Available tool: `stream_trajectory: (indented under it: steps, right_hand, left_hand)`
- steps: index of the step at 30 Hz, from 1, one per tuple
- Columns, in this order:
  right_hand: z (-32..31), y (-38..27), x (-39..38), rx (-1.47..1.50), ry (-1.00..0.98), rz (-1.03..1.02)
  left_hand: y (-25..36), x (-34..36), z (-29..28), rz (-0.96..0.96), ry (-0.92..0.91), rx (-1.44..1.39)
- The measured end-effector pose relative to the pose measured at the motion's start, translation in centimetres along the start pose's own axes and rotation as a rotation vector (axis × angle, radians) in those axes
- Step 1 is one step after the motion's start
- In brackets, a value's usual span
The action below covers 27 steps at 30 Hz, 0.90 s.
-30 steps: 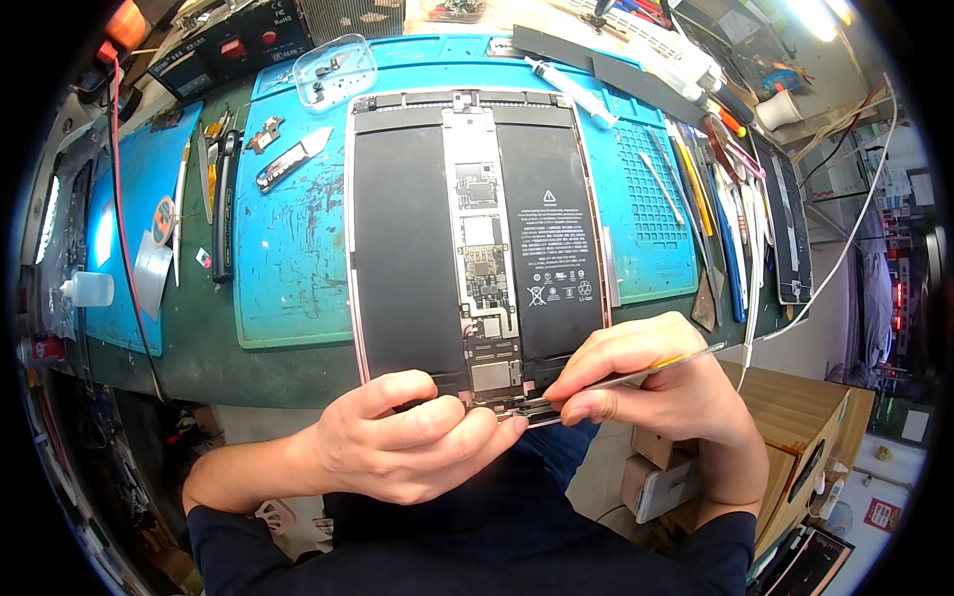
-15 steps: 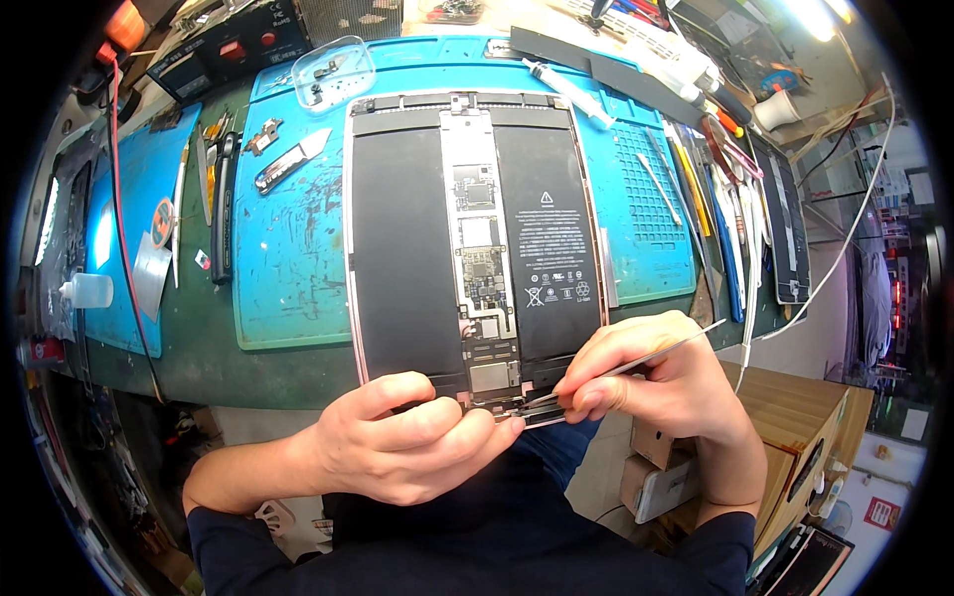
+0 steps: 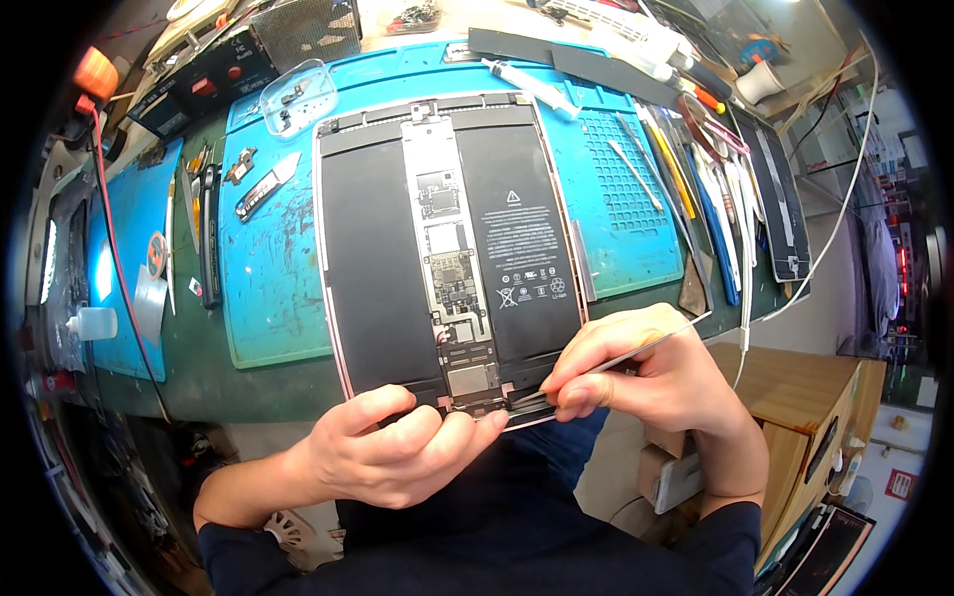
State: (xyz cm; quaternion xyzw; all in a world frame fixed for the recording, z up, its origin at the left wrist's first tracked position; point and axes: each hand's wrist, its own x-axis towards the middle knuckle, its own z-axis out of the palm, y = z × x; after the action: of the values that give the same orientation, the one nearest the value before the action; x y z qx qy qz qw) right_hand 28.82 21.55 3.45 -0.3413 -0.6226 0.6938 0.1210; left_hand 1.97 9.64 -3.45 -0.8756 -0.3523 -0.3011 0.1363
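An opened tablet (image 3: pixel 369 248) lies tilted slightly, its near end jutting past the bench edge toward me. Two black battery cells flank a central strip of circuit board (image 3: pixel 455 278). My left hand (image 3: pixel 402 447) is closed on the tablet's near edge, fingers curled, the index fingertip by the bottom rim. Between thumb and fingers of my right hand (image 3: pixel 636 372) is a thin metal tool (image 3: pixel 651 345) with a bent rear end. Its working tip reaches the connector area at the tablet's near end, just right of my left fingertips. What the tip touches is too small to tell.
Under the tablet lies a blue work mat (image 3: pixel 273 298). A clear parts tray (image 3: pixel 298 99), a multi-tool (image 3: pixel 266 189) and a syringe (image 3: pixel 532 87) rest around it. Several hand tools and a second tablet (image 3: pixel 775 199) are at right. A wooden cabinet (image 3: pixel 785 397) stands right of my arm.
The whole view has shifted and turned a little, so the bench and tablet sit farther left. Both hands keep their hold, and the tool tip stays at the tablet's near end.
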Motion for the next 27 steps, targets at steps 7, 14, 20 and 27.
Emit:
stream_trajectory:
  steps: [7,14,20,27]
  right_hand:
    - [-0.07,0.18,0.02,-0.013,-0.008,-0.022]
    - [-0.09,0.4,-0.01,-0.073,-0.007,-0.071]
    - [-0.14,0.27,-0.1,-0.081,-0.012,-0.072]
    - [-0.36,0.36,-0.06,-0.122,-0.008,-0.127]
  left_hand:
    - [-0.24,0.56,-0.38,-0.049,-0.028,-0.096]
    - [-0.01,0.74,-0.45,-0.087,-0.04,-0.096]
    - [-0.13,0.45,-0.6,-0.073,-0.06,-0.086]
    - [0.18,0.26,-0.48,-0.082,-0.081,-0.028]
